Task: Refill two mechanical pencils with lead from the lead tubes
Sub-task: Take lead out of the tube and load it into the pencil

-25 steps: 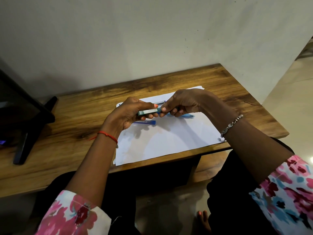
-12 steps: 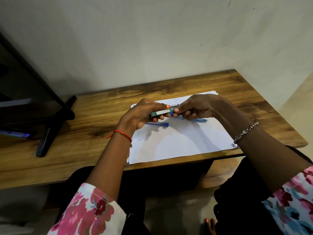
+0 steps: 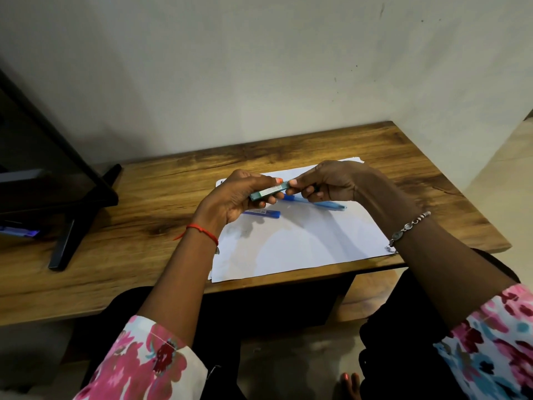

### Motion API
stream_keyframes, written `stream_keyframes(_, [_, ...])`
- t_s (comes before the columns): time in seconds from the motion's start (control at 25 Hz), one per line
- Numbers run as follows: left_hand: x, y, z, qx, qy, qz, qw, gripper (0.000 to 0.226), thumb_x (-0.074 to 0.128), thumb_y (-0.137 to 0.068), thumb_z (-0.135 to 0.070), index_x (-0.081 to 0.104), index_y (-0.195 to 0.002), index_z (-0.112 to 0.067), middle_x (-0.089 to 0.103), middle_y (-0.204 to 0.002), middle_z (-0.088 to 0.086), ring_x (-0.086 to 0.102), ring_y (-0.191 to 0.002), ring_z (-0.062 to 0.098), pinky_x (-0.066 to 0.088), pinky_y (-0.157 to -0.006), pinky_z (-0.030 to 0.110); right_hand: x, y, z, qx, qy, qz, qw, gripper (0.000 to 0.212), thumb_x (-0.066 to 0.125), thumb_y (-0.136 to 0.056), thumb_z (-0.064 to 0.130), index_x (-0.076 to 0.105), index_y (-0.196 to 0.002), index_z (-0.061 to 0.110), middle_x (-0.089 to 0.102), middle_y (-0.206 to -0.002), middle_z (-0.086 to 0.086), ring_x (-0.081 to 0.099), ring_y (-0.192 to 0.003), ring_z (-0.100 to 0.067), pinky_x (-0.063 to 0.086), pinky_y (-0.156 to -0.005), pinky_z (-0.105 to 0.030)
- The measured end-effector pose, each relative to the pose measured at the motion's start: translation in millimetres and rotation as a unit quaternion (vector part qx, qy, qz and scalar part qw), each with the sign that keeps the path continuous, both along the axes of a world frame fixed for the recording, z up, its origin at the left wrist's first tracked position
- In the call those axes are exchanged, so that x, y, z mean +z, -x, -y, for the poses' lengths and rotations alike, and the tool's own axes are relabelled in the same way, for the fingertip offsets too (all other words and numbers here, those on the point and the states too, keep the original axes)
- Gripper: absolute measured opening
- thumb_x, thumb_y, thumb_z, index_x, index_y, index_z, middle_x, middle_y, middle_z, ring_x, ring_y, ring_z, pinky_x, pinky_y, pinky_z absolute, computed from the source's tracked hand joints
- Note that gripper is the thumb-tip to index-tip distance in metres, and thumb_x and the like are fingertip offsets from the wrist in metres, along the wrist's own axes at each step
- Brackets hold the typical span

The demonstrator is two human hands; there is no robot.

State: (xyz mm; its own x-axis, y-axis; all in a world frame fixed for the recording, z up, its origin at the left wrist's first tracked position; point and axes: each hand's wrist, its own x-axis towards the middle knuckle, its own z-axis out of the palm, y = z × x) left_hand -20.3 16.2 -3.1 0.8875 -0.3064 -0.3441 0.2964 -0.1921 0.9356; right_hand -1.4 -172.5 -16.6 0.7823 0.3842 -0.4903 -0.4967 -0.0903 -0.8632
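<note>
Two hands, left hand (image 3: pixel 235 197) and right hand (image 3: pixel 326 180), pinch a green lead tube (image 3: pixel 269 191) above white paper (image 3: pixel 302 241) near the table's (image 3: pixel 144 215) front edge, blue pencil (image 3: pixel 317 201) beneath

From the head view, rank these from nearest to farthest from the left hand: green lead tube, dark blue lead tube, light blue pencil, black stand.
1. green lead tube, held in the left hand.
2. dark blue lead tube, on the paper just under it.
3. light blue pencil, rightward.
4. black stand, far left.
</note>
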Motion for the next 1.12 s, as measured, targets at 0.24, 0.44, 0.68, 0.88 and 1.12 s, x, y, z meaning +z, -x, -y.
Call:
stream_keyframes(0.24, [1, 4, 5, 0.065, 0.009, 0.003, 0.998, 0.011, 0.063, -0.083, -0.017, 0.068, -0.080, -0.007, 0.071, -0.057, -0.002, 0.061, -0.046, 0.003, 0.046, -0.043, 0.012, -2, 1, -6, -0.052, -0.032, 0.013, 0.998, 0.009, 0.057, -0.086, -0.001, 0.063, -0.090, -0.004, 0.069, -0.079, -0.009, 0.039, -0.049, -0.005, 0.035, -0.041, -0.011])
stream_keyframes(0.44, [8, 10, 4, 0.100, 0.032, 0.002, 0.995, 0.008, 0.062, -0.083, -0.011, 0.066, -0.079, -0.005, 0.068, -0.051, -0.002, 0.056, -0.041, 0.003, 0.041, -0.039, 0.010, -4, 7, -13, -0.079, -0.059, 0.028, 0.995, 0.007, 0.057, -0.085, -0.004, 0.063, -0.088, -0.006, 0.065, -0.081, -0.012, 0.041, -0.046, -0.004, 0.035, -0.040, -0.012])
stream_keyframes(0.68, [14, 13, 2, 0.095, 0.020, -0.004, 0.995, 0.008, 0.061, -0.083, -0.009, 0.065, -0.081, -0.002, 0.067, -0.050, 0.000, 0.051, -0.037, 0.002, 0.038, -0.037, 0.010, -4, 10, -14, -0.078, -0.089, 0.020, 0.993, 0.008, 0.056, -0.086, -0.003, 0.062, -0.091, -0.005, 0.066, -0.088, -0.016, 0.042, -0.044, -0.004, 0.036, -0.041, -0.012])
stream_keyframes(0.88, [16, 13, 1, 0.107, 0.108, -0.092, 0.984, 0.005, 0.056, -0.085, -0.003, 0.058, -0.080, -0.002, 0.066, -0.050, 0.008, 0.050, -0.032, 0.003, 0.031, -0.032, 0.006, -4, 12, -14, -0.071, -0.101, -0.019, 0.992, 0.008, 0.054, -0.087, -0.002, 0.061, -0.084, -0.003, 0.069, -0.067, -0.011, 0.042, -0.041, -0.004, 0.036, -0.040, -0.012])
stream_keyframes(1.12, [14, 9, -2, 0.110, 0.127, -0.155, 0.973, 0.009, 0.056, -0.085, -0.004, 0.057, -0.077, -0.003, 0.064, -0.050, 0.012, 0.048, -0.029, 0.003, 0.032, -0.030, 0.005, -2, 15, -15, -0.044, -0.102, -0.044, 0.993, 0.011, 0.050, -0.090, -0.001, 0.060, -0.085, -0.003, 0.070, -0.065, -0.010, 0.044, -0.040, -0.004, 0.035, -0.039, -0.011])
